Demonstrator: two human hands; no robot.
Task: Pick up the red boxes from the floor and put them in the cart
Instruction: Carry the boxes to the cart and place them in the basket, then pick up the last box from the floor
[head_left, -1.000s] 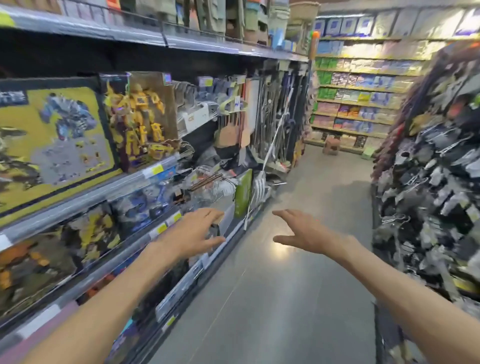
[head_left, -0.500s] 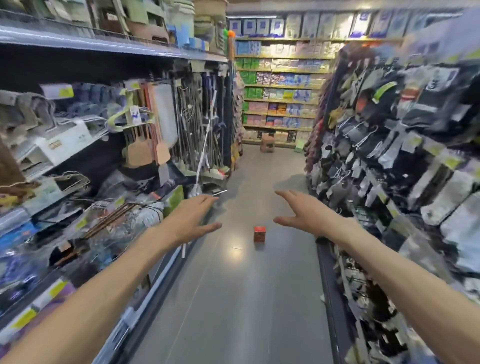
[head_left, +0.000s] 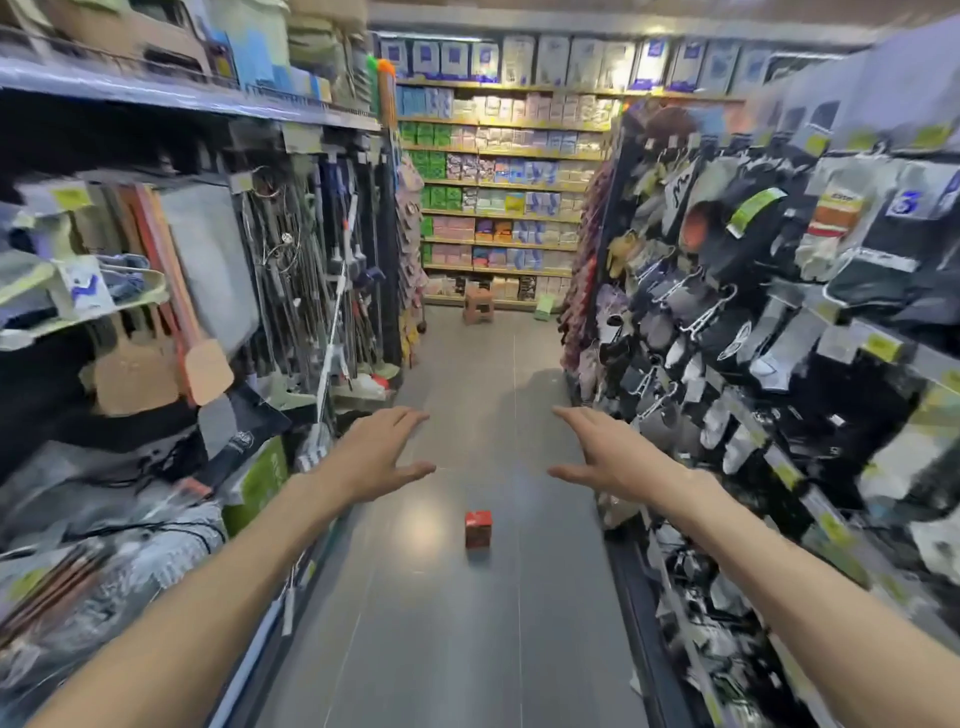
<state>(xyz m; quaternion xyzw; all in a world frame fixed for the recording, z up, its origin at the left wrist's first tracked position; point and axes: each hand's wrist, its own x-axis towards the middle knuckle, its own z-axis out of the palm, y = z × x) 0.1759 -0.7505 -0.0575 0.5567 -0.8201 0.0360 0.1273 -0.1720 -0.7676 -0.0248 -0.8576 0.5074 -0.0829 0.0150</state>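
Though outstretched — both hands (head_left: 382, 457) (head_left: 605, 457) empty.

A single wide-angle view from the person's head, looking forward and slightly down a shop aisle. Both bare forearms stretch away from the camera, near the lens at the bottom corners. The grey floor (head_left: 467, 649) runs up the middle to a far shelf wall (head_left: 498, 171). Shelves crowd close on both sides, blurred and bowed at the edges.
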